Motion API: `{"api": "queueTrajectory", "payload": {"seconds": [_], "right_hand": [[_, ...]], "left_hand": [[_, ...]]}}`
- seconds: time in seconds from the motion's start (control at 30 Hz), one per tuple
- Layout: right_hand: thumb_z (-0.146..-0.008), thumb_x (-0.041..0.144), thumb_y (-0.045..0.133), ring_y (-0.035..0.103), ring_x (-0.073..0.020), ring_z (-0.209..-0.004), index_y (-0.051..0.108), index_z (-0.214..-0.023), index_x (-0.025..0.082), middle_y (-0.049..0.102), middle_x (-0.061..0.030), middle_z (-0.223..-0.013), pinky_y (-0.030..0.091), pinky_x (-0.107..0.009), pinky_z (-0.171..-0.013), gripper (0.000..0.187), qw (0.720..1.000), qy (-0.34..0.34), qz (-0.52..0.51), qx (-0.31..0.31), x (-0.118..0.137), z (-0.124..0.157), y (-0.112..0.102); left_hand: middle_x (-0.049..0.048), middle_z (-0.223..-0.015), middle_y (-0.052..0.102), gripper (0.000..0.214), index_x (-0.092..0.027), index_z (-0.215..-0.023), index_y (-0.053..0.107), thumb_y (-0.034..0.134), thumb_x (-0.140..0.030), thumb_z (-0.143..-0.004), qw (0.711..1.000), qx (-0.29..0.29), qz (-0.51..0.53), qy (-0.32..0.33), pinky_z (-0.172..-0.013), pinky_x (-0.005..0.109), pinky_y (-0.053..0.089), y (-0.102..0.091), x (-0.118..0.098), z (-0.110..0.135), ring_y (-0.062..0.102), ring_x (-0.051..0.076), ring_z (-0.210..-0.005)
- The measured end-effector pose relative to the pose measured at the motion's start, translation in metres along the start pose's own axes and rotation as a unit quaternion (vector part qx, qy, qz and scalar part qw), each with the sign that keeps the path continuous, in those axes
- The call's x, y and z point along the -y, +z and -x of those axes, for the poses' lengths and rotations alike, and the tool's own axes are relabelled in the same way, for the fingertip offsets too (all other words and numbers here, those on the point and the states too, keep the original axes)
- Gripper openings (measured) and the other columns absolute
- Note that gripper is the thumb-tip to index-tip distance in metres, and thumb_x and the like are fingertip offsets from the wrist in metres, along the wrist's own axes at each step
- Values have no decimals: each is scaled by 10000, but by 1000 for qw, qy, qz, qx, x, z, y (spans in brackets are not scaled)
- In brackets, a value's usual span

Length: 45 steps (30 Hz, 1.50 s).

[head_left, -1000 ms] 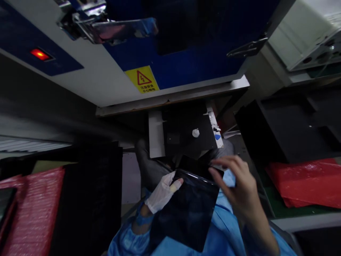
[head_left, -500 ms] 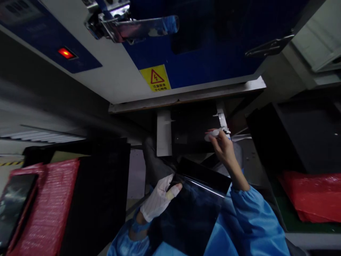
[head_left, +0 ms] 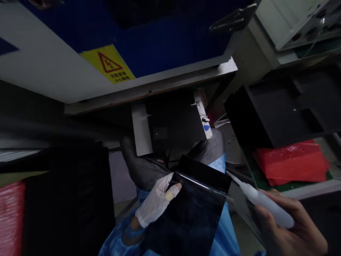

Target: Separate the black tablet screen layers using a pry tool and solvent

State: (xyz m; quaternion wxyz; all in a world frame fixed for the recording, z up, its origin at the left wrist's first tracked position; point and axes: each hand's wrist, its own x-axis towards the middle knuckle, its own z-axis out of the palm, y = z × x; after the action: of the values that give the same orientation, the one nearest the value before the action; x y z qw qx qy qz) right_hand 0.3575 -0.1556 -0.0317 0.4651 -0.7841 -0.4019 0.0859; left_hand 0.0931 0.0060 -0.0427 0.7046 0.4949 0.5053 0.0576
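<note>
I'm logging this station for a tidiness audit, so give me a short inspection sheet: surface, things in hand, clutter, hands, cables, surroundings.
Surface: dark fixture plate under the machine shelf, flanked by white strips; dim light.
Things in hand: dark glossy panel on the lap; white squeeze bottle with thin nozzle, tip pointing toward the panel's right edge.
Clutter: red bubble-wrap sheets at right; black foam trays behind them.
Hands: left hand, white-gloved, grips the panel's left edge; right hand, bare, holds the bottle.
Cables: nothing seen.
Surroundings: blue and white machine housing above, with a yellow electrical warning label.
</note>
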Motion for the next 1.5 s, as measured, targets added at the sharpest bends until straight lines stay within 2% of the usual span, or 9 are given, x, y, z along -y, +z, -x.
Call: {"api": "queueTrajectory", "payload": {"seconds": [0.1, 0.2, 0.47, 0.57, 0.73, 1.0, 1.27, 1.37, 1.5], "right_hand": [[-993, 489, 926, 787, -260, -748, 848, -1029, 250, 831, -46, -849, 625, -386, -715, 255, 999, -40, 24, -21, 3, 9, 5], [-1015, 488, 905, 775, -223, -694, 845, -1037, 232, 828, -40, -836, 608, -338, -640, 264, 998, -59, 32, 0, 2, 9, 13], [-1013, 407, 913, 758, -188, -672, 837, -1042, 204, 812, -20, -845, 604, -300, -644, 219, 995, -94, 31, 4, -3, 5, 21], [-1009, 372, 915, 711, -171, -605, 833, -1047, 197, 792, -13, -813, 572, -296, -580, 197, 995, -97, 22, 19, 1, 3, 22], [-1030, 340, 891, 703, -162, -607, 814, -1035, 202, 765, -4, -781, 588, -285, -593, 158, 995, -102, 13, 18, 5, 1, 24], [-1039, 360, 880, 681, -153, -574, 783, -1005, 204, 772, -2, -768, 592, -282, -593, 187, 995, -98, 0, 24, 6, 0, 26], [-1022, 333, 888, 654, -143, -555, 777, -1005, 212, 754, 15, -757, 549, -276, -556, 165, 995, -91, -1, 28, 6, 1, 26], [-1034, 329, 875, 667, -140, -566, 777, -1013, 206, 749, 14, -756, 559, -263, -555, 159, 994, -102, 4, 28, 7, 0, 25], [-1014, 321, 893, 674, -156, -556, 761, -962, 204, 790, -10, -776, 575, -280, -548, 184, 994, -112, 7, 14, 11, -3, 24]], "left_hand": [[107, -1093, 786, 481, -175, -1059, 761, 648, -631, -955, 1000, 23, 3, 15, -1175, 429, 560, 7, -5, -4, 678, 249, -970], [80, -1012, 765, 489, -180, -1120, 769, 663, -623, -944, 1000, 20, 3, 13, -1170, 438, 558, 10, -5, -6, 649, 239, -917], [27, -799, 665, 388, -224, -831, 656, 703, -593, -941, 1000, 11, -1, 22, -1162, 455, 568, 10, 1, -7, 612, 221, -814], [63, -933, 752, 370, -213, -888, 702, 681, -579, -936, 1000, 17, 2, 17, -1225, 476, 542, 11, -2, -6, 650, 233, -854], [133, -1364, 814, 517, -176, -1171, 811, 678, -616, -934, 999, 30, 11, 4, -1314, 490, 491, 12, -3, -6, 732, 350, -1278], [163, -1413, 801, 579, -148, -1211, 814, 634, -624, -934, 999, 33, -13, 5, -1344, 508, 472, 11, -1, -6, 719, 386, -1389], [127, -1292, 820, 421, -182, -1057, 786, 659, -565, -939, 999, 33, 5, 16, -1260, 444, 526, 12, -2, -5, 748, 315, -1203], [83, -1044, 795, 343, -217, -860, 688, 657, -550, -941, 999, 25, 5, 32, -1168, 419, 578, 11, -4, -5, 711, 250, -970], [-3, -767, 588, 347, -245, -780, 567, 675, -542, -922, 999, 9, 1, 36, -1136, 429, 581, 11, -6, -5, 524, 181, -741]]}}
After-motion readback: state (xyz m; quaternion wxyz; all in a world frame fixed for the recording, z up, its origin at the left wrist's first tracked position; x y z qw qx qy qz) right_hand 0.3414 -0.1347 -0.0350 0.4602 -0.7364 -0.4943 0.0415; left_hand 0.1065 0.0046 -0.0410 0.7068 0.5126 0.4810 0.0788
